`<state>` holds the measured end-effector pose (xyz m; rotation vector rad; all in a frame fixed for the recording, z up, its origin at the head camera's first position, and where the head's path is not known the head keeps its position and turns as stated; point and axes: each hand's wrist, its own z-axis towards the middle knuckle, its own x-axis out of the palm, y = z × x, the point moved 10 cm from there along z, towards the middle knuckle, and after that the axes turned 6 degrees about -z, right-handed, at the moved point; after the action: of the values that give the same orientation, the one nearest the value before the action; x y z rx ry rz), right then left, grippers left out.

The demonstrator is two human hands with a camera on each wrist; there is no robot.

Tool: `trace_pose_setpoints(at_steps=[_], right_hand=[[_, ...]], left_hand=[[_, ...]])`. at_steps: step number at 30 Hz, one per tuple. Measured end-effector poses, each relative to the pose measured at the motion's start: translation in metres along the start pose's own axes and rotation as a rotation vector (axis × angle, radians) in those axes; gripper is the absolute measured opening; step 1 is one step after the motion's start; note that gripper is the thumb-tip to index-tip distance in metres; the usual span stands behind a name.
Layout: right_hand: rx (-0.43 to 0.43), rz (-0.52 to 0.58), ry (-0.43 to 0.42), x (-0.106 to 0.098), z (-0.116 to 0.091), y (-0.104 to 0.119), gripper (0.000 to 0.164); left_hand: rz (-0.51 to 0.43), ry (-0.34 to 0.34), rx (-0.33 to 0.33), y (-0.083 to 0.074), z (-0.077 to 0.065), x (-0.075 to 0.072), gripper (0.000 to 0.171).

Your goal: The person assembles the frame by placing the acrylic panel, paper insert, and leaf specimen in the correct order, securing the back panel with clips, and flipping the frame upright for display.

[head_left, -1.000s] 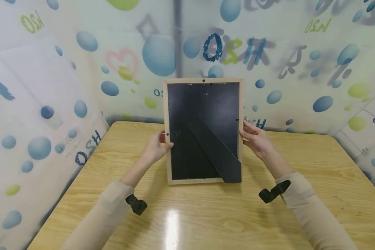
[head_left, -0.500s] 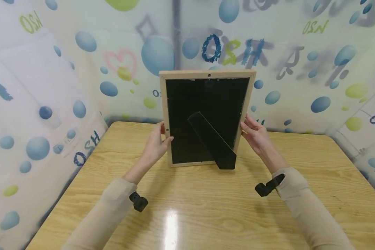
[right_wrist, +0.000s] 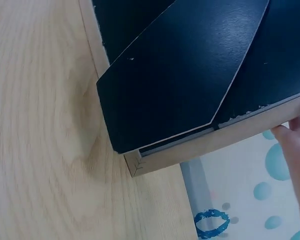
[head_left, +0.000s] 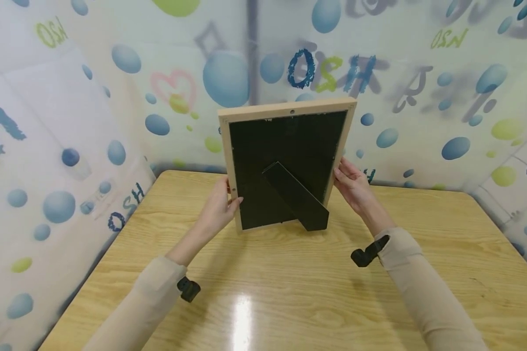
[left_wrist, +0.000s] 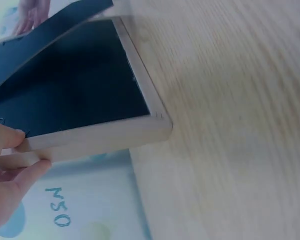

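Observation:
A picture frame (head_left: 285,136) with a pale wooden border stands up in the head view, its black back towards me and its left side nearer. A black easel leg (head_left: 298,200) slants out from the backing to the lower right. My left hand (head_left: 217,209) grips the left edge, thumb at the back and the other fingers mostly hidden behind it. On the opposite edge my right hand (head_left: 357,190) holds the border between thumb and fingers. Whether the bottom edge touches the table I cannot tell. The frame's front side is hidden.
Beneath lies a wooden table (head_left: 281,292) with a bright light reflection near its front. A curtain (head_left: 180,141) printed with blue and green ovals and letters hangs behind and along both sides. Each wrist carries a small black camera (head_left: 189,289).
Both hands have raised the picture frame and tilted its top towards me. Over the last half second it has turned slightly, its left top corner dropping. Both grips have stayed in place.

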<state>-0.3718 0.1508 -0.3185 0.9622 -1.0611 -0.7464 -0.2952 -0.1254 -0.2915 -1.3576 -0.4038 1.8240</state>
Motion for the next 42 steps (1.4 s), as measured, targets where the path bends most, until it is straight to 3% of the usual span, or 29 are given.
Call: trace_pose_setpoints(at_steps=[4,7,9,11,16,18,20,27,35,42], right_hand=[[0.087,-0.325,-0.150,-0.011,-0.005,-0.009,0.057],[0.139,-0.580,-0.276,-0.021,-0.015,-0.013,0.041],[0.147,-0.698,-0.300,-0.022,-0.020,-0.014,0.029],[0.164,-0.827,-0.245,-0.017,-0.023,-0.016,0.028],[0.227,-1.070,0.131,0.014,-0.030,-0.036,0.043],[0.225,-1.091,0.223,0.023,-0.035,-0.041,0.041],[0.208,-1.110,0.253,0.027,-0.038,-0.041,0.035],[0.179,-1.092,0.290,0.026,-0.044,-0.037,0.024],[0.210,-1.091,0.308,0.018,-0.055,-0.040,0.024],[0.264,-1.031,0.344,0.013,-0.071,-0.050,0.025]], left_hand=[[0.136,0.014,0.063,-0.006,-0.001,0.003,0.056],[0.154,0.033,0.061,-0.007,-0.001,0.005,0.058],[0.152,0.037,0.057,-0.008,-0.001,0.006,0.057],[0.153,0.038,0.055,-0.008,-0.002,0.006,0.056],[0.144,0.030,0.051,-0.010,-0.003,0.006,0.056],[0.137,0.032,0.053,-0.012,-0.004,0.006,0.055],[0.128,0.026,0.053,-0.014,-0.005,0.007,0.053],[0.156,-0.024,0.061,-0.022,-0.013,0.008,0.051],[0.198,-0.121,0.222,-0.042,-0.023,0.009,0.046],[0.211,-0.105,0.229,-0.049,-0.032,0.013,0.051]])
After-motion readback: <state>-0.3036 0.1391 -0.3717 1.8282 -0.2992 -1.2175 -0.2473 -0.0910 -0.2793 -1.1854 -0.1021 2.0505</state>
